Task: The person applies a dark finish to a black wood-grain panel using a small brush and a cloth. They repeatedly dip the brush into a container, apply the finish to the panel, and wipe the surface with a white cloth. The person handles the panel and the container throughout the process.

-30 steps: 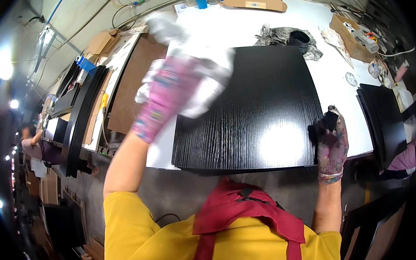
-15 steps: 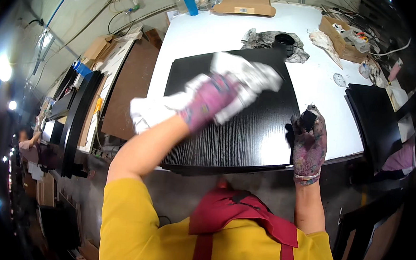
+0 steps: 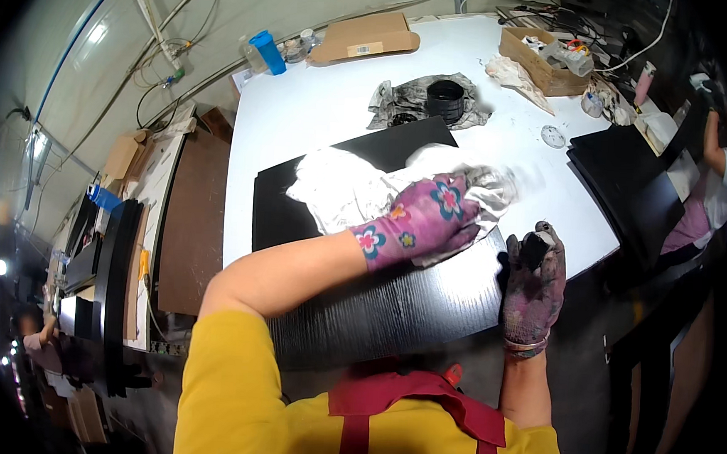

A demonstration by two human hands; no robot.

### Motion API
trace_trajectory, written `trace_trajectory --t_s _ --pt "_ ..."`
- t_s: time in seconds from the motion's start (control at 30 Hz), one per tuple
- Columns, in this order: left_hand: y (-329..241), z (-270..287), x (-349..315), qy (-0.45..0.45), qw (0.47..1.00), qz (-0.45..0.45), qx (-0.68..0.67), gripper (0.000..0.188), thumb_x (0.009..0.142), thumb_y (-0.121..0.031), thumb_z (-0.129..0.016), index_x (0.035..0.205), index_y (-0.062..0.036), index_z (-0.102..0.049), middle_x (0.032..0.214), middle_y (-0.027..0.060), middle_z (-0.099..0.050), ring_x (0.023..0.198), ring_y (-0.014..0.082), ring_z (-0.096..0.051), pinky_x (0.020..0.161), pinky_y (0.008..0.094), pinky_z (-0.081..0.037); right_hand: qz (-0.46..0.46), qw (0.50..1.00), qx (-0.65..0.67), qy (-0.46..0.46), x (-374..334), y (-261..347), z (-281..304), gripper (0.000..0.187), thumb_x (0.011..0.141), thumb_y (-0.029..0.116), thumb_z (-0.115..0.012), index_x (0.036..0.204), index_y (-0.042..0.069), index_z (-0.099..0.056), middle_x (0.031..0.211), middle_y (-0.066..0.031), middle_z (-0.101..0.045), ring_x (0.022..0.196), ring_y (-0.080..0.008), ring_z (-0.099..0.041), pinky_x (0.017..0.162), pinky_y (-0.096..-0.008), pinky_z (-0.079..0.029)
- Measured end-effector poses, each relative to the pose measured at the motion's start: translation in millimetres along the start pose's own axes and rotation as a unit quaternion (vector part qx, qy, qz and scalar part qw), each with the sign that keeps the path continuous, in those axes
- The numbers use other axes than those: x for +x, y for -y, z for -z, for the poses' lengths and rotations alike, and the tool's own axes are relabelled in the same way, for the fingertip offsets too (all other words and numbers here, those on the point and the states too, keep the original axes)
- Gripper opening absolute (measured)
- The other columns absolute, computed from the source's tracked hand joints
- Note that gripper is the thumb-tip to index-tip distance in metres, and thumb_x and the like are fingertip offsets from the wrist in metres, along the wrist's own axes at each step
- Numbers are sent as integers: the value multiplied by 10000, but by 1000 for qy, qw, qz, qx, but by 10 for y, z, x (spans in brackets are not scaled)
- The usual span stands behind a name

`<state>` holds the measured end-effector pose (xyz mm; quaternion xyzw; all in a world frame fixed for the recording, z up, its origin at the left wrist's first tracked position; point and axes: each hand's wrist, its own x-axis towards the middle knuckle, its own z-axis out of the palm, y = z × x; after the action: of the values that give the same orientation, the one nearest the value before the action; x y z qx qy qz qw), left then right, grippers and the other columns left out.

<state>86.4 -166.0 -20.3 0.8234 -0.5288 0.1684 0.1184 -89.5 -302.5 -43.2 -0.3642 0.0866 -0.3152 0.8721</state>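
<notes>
My left hand [image 3: 430, 219], in a purple flowered glove, is closed on a bunched white cloth [image 3: 341, 188]. The cloth lies across a black wood-grain panel [image 3: 375, 307] and reaches past its right edge, where it is blurred. At the panel's right side my right hand [image 3: 534, 291] is raised, palm up, in a stained purple glove. Its fingers curl round a small black pad [image 3: 534, 250], perhaps a sponge. Beyond the panel a black round tub [image 3: 445, 100] stands on a crumpled, black-smeared sheet [image 3: 405, 92].
On the white table [image 3: 304, 107] are a flat cardboard box [image 3: 367, 37], a blue cup [image 3: 268, 52] and a clear lid [image 3: 553, 136]. A wooden box of odds and ends [image 3: 548, 63] stands far right. More black panels [image 3: 628, 181] lie at right. Other people work at both sides.
My left hand has swept the cloth rightward across the panel to its right edge. My right hand still holds the black pad. The whole view has shifted and tilted.
</notes>
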Motion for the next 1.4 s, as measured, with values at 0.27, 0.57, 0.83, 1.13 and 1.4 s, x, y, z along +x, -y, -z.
trace_trajectory --t_s 0.27,0.57,0.83,1.13,1.4 --pt "97 -109 219 -23 990 -120 63 288 937 -217 -537 1125 -3 -582 974 117 -631 770 200 -664 657 353 -584 -9 999 -44 -5 -41 44 -22 505 899 353 -632 1279 36 -531 1032 -64 -627 903 -157 -618 750 -263 -476" --pt "-420 -3 -50 150 987 -25 -44 470 886 -325 -572 1330 -179 -528 1158 170 -601 1001 331 -650 862 421 -541 66 997 -36 13 -9 -21 43 432 935 217 -579 1274 -42 -517 1038 -81 -635 902 -131 -615 759 -215 -487" --pt "30 166 -91 157 967 138 -146 287 895 -232 -558 1110 -45 -594 834 156 -667 621 252 -667 543 375 -565 64 998 21 19 7 -75 22 447 917 186 -622 1279 -50 -512 1126 -102 -611 971 -148 -607 848 -240 -488" --pt "-23 1041 -1325 235 888 381 102 276 947 -256 -526 1153 -117 -648 1253 142 -570 1077 209 -602 842 400 -542 5 995 2 102 0 -19 50 433 948 188 -595 1289 -62 -505 1114 -68 -612 1009 -102 -576 898 -195 -433" --pt "-452 964 -2006 79 959 207 177 333 900 -339 -620 1156 -126 -626 1011 177 -617 912 341 -630 793 462 -515 29 981 -153 115 0 10 128 482 960 306 -577 1285 -47 -530 1110 -84 -600 945 -116 -570 811 -252 -479"
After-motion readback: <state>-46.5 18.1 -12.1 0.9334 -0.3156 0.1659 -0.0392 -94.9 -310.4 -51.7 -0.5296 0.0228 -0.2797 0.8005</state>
